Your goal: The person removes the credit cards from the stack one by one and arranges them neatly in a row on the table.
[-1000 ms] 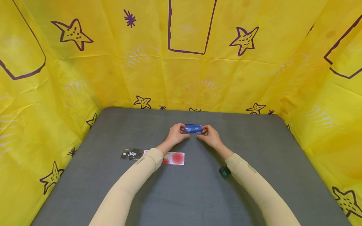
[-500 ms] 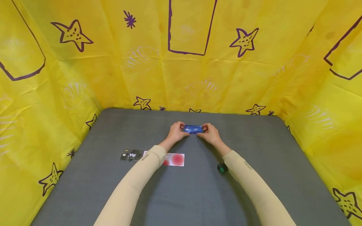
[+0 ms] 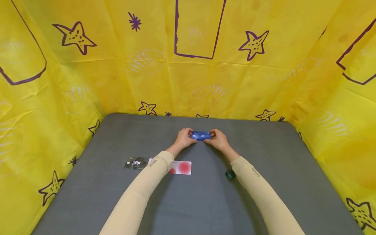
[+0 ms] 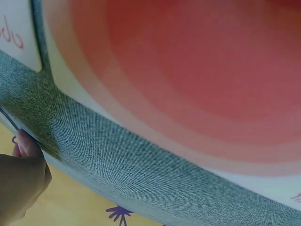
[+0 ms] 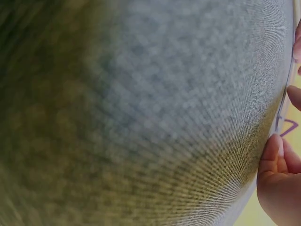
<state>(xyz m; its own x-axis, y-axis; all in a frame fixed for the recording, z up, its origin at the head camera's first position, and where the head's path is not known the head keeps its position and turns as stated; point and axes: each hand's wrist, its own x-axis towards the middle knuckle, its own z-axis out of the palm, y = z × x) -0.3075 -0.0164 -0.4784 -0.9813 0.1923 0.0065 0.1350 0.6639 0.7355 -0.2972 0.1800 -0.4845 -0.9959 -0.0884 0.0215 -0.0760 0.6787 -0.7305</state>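
Note:
Near the far side of the table, in the head view, a blue card marked VIP (image 3: 201,135) is held between both hands. My left hand (image 3: 183,137) pinches its left end, thumb at the lower edge. The right hand (image 3: 219,139) does the same at the right end. In the left wrist view, the left hand (image 4: 23,176) shows at the lower left corner. The right wrist view catches the right hand (image 5: 280,176) at its right edge, with the card seen almost edge-on.
Beneath and beside the left sleeve lie a black Vip card (image 3: 136,162), a whitish card (image 4: 16,35) mostly covered, and a white card with red circles (image 3: 184,167). The grey table (image 3: 202,202) ends at yellow cloth walls (image 3: 188,81). A dark wrist device (image 3: 230,174) hangs under the right sleeve.
Both thumbs have come up against the blue card's lower edge. The forearms have drawn slightly inward, while the card stays almost where it was.

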